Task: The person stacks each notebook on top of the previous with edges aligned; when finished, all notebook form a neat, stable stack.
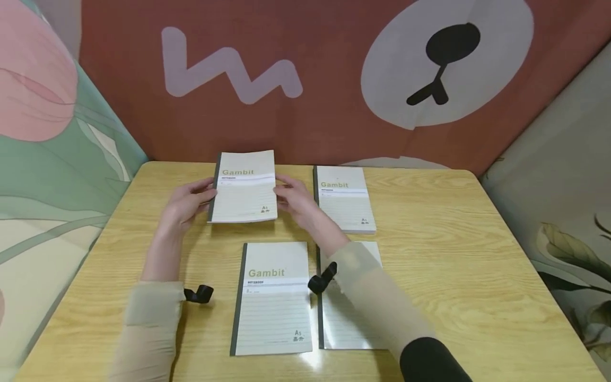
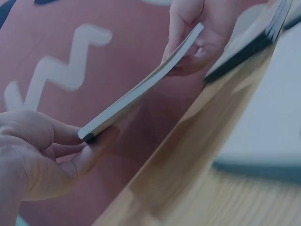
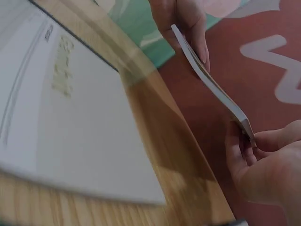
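Note:
A pale notebook (image 1: pixel 245 199) with a dark spine and "Gambit" on its cover is held above the back left of the table. My left hand (image 1: pixel 186 204) pinches its spine edge, thumb on top and fingers beneath. On the opposite edge, my right hand (image 1: pixel 297 201) grips it the same way. Both wrist views show the held notebook (image 2: pixel 141 87) edge-on, slightly bowed between the two hands. Beside my right hand a matching notebook (image 1: pixel 343 207) lies at the back. Nearer me is another notebook (image 1: pixel 272 313), and a further notebook (image 1: pixel 348 323) is partly hidden under my right forearm.
The notebooks lie on a light wooden table (image 1: pixel 453 254). A red wall with a printed cartoon (image 1: pixel 329 106) rises directly behind the table's back edge. Patterned walls flank it left and right. A small black camera (image 1: pixel 200 294) sits on the left cuff.

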`<state>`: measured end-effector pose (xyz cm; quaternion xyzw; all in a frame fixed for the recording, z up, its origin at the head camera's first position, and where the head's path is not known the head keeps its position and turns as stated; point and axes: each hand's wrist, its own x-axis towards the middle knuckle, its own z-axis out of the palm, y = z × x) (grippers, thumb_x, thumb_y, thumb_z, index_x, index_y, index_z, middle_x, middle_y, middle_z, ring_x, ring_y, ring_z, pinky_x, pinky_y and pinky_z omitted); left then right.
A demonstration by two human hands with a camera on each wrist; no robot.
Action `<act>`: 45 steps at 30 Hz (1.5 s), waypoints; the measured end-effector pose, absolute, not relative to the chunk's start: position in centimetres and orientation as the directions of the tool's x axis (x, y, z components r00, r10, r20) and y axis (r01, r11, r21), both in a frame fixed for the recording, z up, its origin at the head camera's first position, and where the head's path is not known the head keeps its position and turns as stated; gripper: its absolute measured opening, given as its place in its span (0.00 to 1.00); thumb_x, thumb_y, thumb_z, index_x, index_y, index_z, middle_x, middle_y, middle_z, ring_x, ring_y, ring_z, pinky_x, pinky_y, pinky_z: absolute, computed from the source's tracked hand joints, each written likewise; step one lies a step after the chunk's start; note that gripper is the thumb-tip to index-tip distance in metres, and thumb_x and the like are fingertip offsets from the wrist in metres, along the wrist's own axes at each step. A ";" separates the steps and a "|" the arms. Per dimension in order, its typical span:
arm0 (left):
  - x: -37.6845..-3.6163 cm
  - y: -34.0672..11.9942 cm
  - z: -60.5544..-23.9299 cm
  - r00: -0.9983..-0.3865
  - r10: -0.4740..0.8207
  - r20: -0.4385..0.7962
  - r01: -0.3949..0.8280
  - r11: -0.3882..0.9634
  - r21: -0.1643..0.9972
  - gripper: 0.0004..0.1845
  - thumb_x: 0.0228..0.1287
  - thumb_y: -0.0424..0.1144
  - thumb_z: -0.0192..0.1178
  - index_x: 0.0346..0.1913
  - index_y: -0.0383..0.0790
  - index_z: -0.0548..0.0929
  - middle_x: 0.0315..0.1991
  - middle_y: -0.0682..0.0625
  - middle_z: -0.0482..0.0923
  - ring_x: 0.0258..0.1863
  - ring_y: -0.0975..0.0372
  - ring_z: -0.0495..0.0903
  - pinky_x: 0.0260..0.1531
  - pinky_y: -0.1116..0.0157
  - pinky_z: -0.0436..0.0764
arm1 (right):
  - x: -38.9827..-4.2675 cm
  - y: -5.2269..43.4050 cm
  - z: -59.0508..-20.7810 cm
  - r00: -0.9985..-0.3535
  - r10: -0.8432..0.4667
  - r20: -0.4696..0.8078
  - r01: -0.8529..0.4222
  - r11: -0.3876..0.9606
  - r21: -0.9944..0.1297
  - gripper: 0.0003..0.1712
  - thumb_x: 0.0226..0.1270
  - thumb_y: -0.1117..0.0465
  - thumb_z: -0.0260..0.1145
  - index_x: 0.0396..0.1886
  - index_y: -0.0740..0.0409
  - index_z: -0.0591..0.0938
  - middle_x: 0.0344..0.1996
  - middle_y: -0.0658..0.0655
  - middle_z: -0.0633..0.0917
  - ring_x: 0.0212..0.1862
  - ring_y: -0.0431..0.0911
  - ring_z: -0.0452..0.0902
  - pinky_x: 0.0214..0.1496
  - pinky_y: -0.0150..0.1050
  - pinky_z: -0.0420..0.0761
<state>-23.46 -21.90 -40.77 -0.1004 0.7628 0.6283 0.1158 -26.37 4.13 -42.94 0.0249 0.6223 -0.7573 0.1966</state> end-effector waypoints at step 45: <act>-24.8 -3.2 -44.4 -0.878 0.421 -0.228 -0.302 -0.117 0.946 0.34 0.76 0.27 0.48 0.81 0.32 0.53 0.83 0.42 0.54 0.82 0.55 0.58 0.77 0.57 0.70 | -25.9 26.2 -44.1 -0.969 -0.106 -0.222 0.201 0.184 -0.962 0.30 0.81 0.65 0.54 0.79 0.62 0.65 0.45 0.47 0.78 0.44 0.35 0.76 0.49 0.27 0.81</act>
